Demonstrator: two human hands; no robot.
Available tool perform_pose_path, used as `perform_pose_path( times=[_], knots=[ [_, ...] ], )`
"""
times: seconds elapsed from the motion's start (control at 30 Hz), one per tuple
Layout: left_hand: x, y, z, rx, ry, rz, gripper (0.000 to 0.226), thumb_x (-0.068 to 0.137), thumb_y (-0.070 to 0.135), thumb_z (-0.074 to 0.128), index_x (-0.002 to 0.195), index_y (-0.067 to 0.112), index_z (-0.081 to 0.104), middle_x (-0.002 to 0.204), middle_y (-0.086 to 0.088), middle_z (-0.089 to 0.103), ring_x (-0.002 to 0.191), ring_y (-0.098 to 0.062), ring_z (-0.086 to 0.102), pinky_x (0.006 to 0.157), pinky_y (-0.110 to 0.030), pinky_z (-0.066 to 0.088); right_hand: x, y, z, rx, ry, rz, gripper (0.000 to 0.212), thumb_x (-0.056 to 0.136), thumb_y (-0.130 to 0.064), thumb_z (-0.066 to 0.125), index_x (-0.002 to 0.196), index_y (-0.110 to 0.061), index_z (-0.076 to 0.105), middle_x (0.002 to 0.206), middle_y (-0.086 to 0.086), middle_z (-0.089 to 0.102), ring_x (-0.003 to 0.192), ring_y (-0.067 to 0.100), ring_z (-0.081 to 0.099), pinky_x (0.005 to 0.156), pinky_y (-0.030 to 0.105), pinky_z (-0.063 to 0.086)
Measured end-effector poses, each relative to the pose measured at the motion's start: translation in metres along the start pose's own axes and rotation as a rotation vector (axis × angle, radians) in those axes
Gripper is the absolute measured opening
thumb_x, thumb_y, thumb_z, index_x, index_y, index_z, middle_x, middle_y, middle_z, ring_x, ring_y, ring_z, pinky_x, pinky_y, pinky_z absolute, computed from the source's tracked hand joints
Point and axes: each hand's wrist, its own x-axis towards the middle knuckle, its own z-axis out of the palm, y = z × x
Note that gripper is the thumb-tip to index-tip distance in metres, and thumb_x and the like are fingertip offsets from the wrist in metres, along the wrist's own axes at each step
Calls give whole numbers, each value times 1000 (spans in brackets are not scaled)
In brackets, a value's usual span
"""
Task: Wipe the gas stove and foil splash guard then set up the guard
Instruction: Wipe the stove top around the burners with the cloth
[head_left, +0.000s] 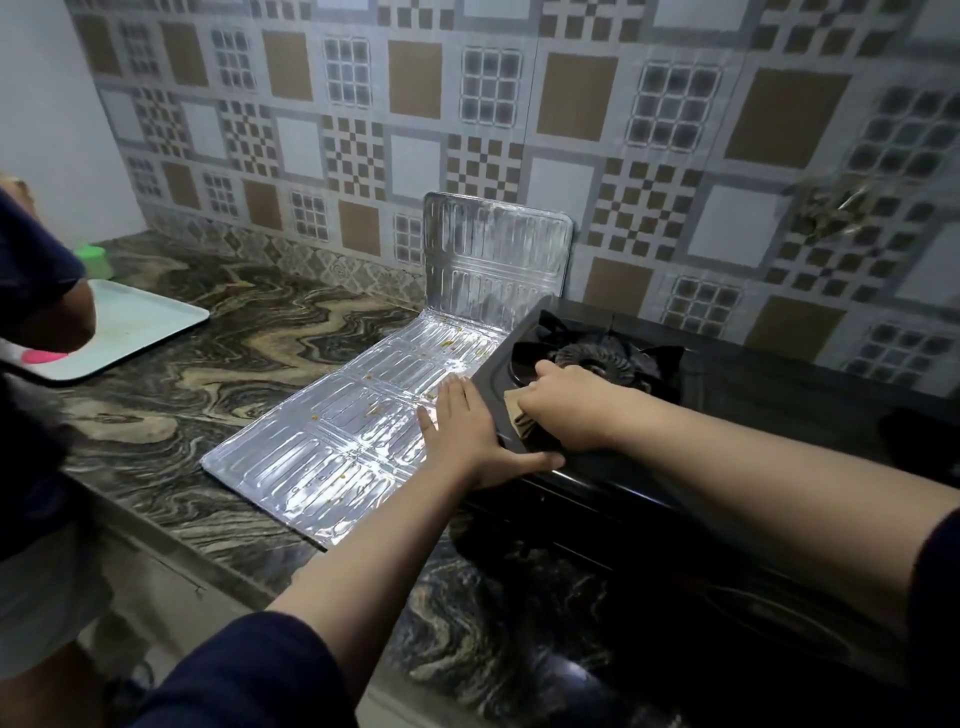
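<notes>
Foil splash guard is lying mostly flat on the marbled tabletop, just left of the black gas stove, with its far panel standing upright against the tiled wall. Small yellowish spots are showing on the flat panels. The left hand is resting with straight fingers at the stove's left edge, its grip wide, thumb stretching along the stove's front corner and fingers reaching over the foil's right edge. The right hand is pressing a tan sponge onto the stove top beside the burner, its grip curling around the sponge. At the far left, a white tray is sitting on the tabletop with a green cup behind it, and another person's arm is reaching over the tray.
</notes>
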Motion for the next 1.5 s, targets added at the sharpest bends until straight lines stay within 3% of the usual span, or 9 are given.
perform_pose_path(
  times=[0.27, 0.53, 0.7, 0.93, 1.03, 1.17, 1.27, 1.4, 1.5],
  knots=[
    [0, 0, 0, -24, -10, -5, 157, 42, 93, 57, 150, 3, -13, 160, -13, -13, 147, -24, -17, 115, -54, -10, 7, -14, -28, -90, -177, -59, 38, 81, -25, 71, 113, -5, 61, 111, 11, 57, 107, 29, 48, 71, 34, 38],
    [-1, 0, -1, -33, 6, 4, 155, 44, 91, 60, 151, 2, -10, 160, -14, -11, 147, -25, -14, 116, -54, -7, -17, -13, -33, -112, -240, -92, 16, 84, -18, 59, 94, -7, 63, 95, 16, 62, 79, 31, 52, 67, 32, 40],
    [-3, -1, -1, -26, 6, 18, 154, 45, 93, 56, 151, 1, -9, 160, -15, -12, 147, -27, -14, 115, -54, -7, -46, 7, -17, 47, -300, 14, 23, 76, -12, 55, 98, -8, 62, 79, 6, 54, 81, 29, 59, 68, 33, 52],
    [-3, -1, -1, -24, 1, 25, 156, 43, 96, 51, 151, 1, -8, 160, -15, -11, 147, -27, -15, 115, -54, -7, -87, 30, 3, 253, -332, 204, 15, 78, -8, 54, 92, -9, 61, 83, 5, 59, 77, 23, 56, 59, 28, 42],
    [-2, -1, 0, -15, 9, 29, 156, 43, 96, 51, 151, 0, -7, 160, -16, -10, 147, -28, -14, 115, -54, -6, -91, 48, -1, 488, -239, 355, 20, 79, -6, 51, 91, -15, 64, 81, 3, 61, 73, 19, 58, 59, 32, 48],
    [0, 0, 3, -12, 30, 21, 154, 43, 95, 53, 151, 1, -5, 160, -16, -8, 148, -29, -12, 116, -54, -3, -67, 38, -15, 856, 233, 417, 31, 70, -12, 49, 93, -17, 68, 87, 6, 68, 77, 22, 63, 66, 38, 54],
    [1, 0, 4, -1, 49, 18, 154, 43, 94, 54, 151, 0, -4, 160, -16, -7, 148, -28, -11, 117, -54, -1, -26, 13, -20, 877, 446, 441, 32, 71, -9, 49, 98, -12, 66, 89, 10, 69, 78, 26, 61, 67, 31, 50],
    [6, -3, 7, -27, 48, 23, 148, 44, 92, 57, 153, 11, -2, 160, -14, -8, 148, -27, -12, 118, -54, -3, 21, -10, -11, 764, 236, 395, 35, 74, -14, 51, 107, -13, 61, 110, 15, 59, 99, 33, 57, 83, 36, 52],
    [7, -5, 8, -93, 61, 57, 139, 44, 88, 63, 154, 26, 3, 160, -13, -8, 147, -27, -14, 117, -54, -5, 28, -10, -1, 708, 92, 322, 26, 77, -16, 49, 102, -18, 56, 110, 12, 49, 102, 32, 51, 87, 38, 45]
  ],
)
